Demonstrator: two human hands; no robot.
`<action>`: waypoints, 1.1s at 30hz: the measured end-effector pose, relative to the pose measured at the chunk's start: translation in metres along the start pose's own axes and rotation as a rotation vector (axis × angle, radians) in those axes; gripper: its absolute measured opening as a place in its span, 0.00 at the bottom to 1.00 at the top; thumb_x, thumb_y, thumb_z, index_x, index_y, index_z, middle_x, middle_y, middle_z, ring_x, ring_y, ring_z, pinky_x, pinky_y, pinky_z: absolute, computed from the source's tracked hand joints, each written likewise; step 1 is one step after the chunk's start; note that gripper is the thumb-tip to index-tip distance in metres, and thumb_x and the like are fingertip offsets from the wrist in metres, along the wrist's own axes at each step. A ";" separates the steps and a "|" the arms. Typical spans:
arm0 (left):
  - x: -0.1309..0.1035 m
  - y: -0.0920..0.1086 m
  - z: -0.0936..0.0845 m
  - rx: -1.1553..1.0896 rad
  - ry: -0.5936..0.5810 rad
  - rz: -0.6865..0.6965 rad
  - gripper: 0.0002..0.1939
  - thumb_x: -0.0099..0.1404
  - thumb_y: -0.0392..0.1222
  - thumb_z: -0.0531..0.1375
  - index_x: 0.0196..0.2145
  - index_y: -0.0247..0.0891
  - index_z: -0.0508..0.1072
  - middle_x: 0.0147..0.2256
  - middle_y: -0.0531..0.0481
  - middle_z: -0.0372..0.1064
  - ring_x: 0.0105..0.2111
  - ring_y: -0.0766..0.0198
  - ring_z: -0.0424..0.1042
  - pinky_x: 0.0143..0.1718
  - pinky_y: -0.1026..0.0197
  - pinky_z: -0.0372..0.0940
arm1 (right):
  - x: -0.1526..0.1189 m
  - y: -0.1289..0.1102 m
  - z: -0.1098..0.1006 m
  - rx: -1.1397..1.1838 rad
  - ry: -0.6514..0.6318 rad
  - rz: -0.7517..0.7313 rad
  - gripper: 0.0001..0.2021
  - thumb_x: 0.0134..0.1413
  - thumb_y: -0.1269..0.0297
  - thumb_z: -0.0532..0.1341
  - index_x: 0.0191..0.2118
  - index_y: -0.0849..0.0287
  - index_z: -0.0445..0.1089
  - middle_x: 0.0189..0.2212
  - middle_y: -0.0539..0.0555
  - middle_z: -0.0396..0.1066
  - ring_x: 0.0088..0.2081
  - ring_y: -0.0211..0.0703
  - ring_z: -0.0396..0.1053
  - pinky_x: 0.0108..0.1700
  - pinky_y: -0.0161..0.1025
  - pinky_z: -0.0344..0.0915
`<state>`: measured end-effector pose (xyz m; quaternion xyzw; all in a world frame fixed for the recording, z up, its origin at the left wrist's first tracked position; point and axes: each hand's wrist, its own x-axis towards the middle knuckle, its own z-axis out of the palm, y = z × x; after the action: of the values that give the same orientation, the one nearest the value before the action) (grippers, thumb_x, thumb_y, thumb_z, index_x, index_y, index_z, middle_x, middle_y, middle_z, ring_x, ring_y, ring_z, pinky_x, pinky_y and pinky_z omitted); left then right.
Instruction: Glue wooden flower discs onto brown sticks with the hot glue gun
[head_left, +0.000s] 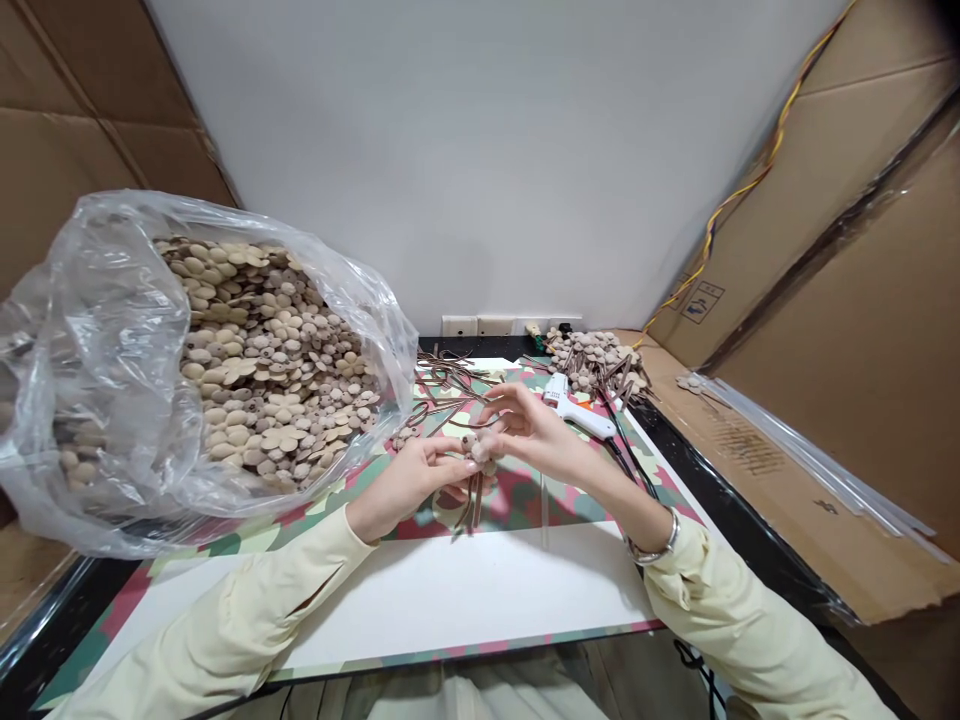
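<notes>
A small beige-grey flower-shaped piece (480,447) is held above the middle of the table, with thin brown cords (474,500) hanging below it. My left hand (416,475) pinches the flower piece from the left, its fingertips at the lower petals. My right hand (536,435) grips it from the right between thumb and fingers, which partly hide it. Just behind my right hand lies a white glue gun (577,408) on its side. Loose brown cords (446,385) are strewn on the table beyond my hands.
At left, a large clear plastic bag (112,300) holds many flower pieces (277,370). A pile of flower pieces with cords (600,362) sits at the back right. A white board (465,590) lies in front of me on the camouflage-patterned mat (315,515). Clear glue sticks (825,455) rest on cardboard at right.
</notes>
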<state>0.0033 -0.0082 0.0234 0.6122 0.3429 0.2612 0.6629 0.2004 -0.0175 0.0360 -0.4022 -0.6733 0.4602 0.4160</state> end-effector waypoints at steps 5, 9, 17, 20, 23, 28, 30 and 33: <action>0.005 -0.001 -0.007 -0.121 0.203 0.067 0.13 0.56 0.45 0.63 0.36 0.33 0.74 0.37 0.45 0.72 0.37 0.59 0.71 0.39 0.59 0.66 | 0.002 0.007 0.001 0.087 -0.183 0.249 0.20 0.49 0.54 0.62 0.46 0.58 0.62 0.35 0.55 0.72 0.38 0.43 0.71 0.39 0.39 0.67; 0.005 0.000 -0.009 -0.218 0.247 0.075 0.13 0.55 0.44 0.63 0.36 0.33 0.74 0.35 0.46 0.73 0.34 0.60 0.72 0.34 0.62 0.67 | 0.004 0.018 0.013 0.036 -0.256 0.229 0.15 0.47 0.55 0.63 0.37 0.60 0.69 0.31 0.52 0.72 0.33 0.40 0.68 0.34 0.35 0.62; 0.004 0.001 -0.013 -0.255 0.236 0.064 0.14 0.56 0.44 0.63 0.39 0.36 0.74 0.39 0.45 0.73 0.37 0.62 0.72 0.37 0.64 0.67 | 0.003 0.016 0.018 -0.061 -0.227 0.173 0.12 0.49 0.58 0.61 0.24 0.61 0.69 0.22 0.48 0.64 0.23 0.33 0.57 0.27 0.32 0.54; 0.005 -0.001 -0.016 -0.292 0.201 0.043 0.12 0.56 0.43 0.63 0.39 0.37 0.74 0.38 0.47 0.73 0.38 0.64 0.72 0.38 0.64 0.66 | 0.003 0.016 0.017 -0.049 -0.231 0.186 0.10 0.49 0.59 0.60 0.25 0.61 0.69 0.22 0.48 0.65 0.24 0.34 0.58 0.28 0.32 0.55; 0.005 -0.001 -0.017 -0.303 0.183 0.029 0.11 0.57 0.45 0.62 0.37 0.37 0.74 0.38 0.48 0.73 0.37 0.64 0.71 0.37 0.64 0.66 | 0.004 0.018 0.016 -0.039 -0.235 0.189 0.09 0.49 0.60 0.60 0.26 0.61 0.70 0.24 0.49 0.66 0.25 0.34 0.59 0.29 0.32 0.56; 0.004 0.001 -0.018 -0.230 0.213 0.014 0.14 0.57 0.47 0.61 0.37 0.35 0.73 0.40 0.44 0.73 0.36 0.64 0.71 0.35 0.65 0.65 | 0.004 0.019 0.014 -0.033 -0.241 0.224 0.08 0.48 0.62 0.61 0.27 0.61 0.72 0.24 0.49 0.67 0.25 0.35 0.62 0.30 0.32 0.59; 0.004 0.001 -0.019 -0.187 0.234 0.030 0.14 0.57 0.47 0.61 0.37 0.34 0.73 0.41 0.44 0.73 0.38 0.63 0.72 0.36 0.64 0.65 | 0.004 0.017 0.013 -0.030 -0.262 0.245 0.08 0.48 0.62 0.61 0.29 0.61 0.72 0.25 0.50 0.69 0.25 0.35 0.64 0.30 0.33 0.59; 0.005 -0.001 -0.020 -0.104 0.280 0.084 0.15 0.57 0.48 0.61 0.37 0.35 0.73 0.39 0.44 0.73 0.38 0.61 0.72 0.38 0.62 0.65 | 0.004 0.013 0.009 -0.032 -0.297 0.254 0.08 0.49 0.62 0.60 0.30 0.61 0.72 0.28 0.52 0.72 0.26 0.36 0.66 0.32 0.34 0.61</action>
<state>-0.0092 0.0083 0.0213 0.5485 0.3923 0.3889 0.6277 0.1926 -0.0135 0.0221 -0.4184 -0.6782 0.5525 0.2443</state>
